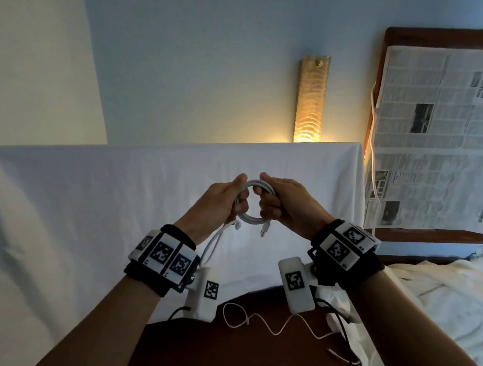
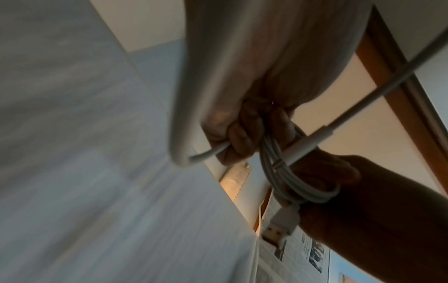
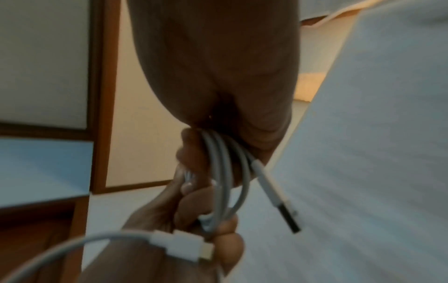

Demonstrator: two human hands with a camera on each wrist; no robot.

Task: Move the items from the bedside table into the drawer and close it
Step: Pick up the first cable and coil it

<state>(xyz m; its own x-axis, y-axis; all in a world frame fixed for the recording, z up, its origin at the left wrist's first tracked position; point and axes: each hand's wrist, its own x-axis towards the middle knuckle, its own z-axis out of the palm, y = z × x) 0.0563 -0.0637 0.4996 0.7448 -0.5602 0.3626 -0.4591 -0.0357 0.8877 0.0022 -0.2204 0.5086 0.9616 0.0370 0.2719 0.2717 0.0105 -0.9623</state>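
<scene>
A white charging cable [image 1: 250,218] is wound into a small coil and held up in front of me by both hands. My left hand [image 1: 241,193] grips the coil's left side, and my right hand [image 1: 265,195] grips its right side. The USB plug [image 1: 263,233] dangles below the coil, and a loose loop hangs by my left wrist. The left wrist view shows the coil [image 2: 278,172] and the plug [image 2: 278,227]. In the right wrist view the coil [image 3: 225,181] runs between both hands, with a small connector [image 3: 189,247] near the left one. The drawer is out of view.
The dark wooden bedside table [image 1: 224,351] lies below my wrists with a thin white cord [image 1: 254,322] on it. A white sheet [image 1: 120,203] covers the surface behind. A lit wall lamp [image 1: 312,99] and a framed newspaper [image 1: 435,138] are beyond; rumpled bedding [image 1: 440,294] is right.
</scene>
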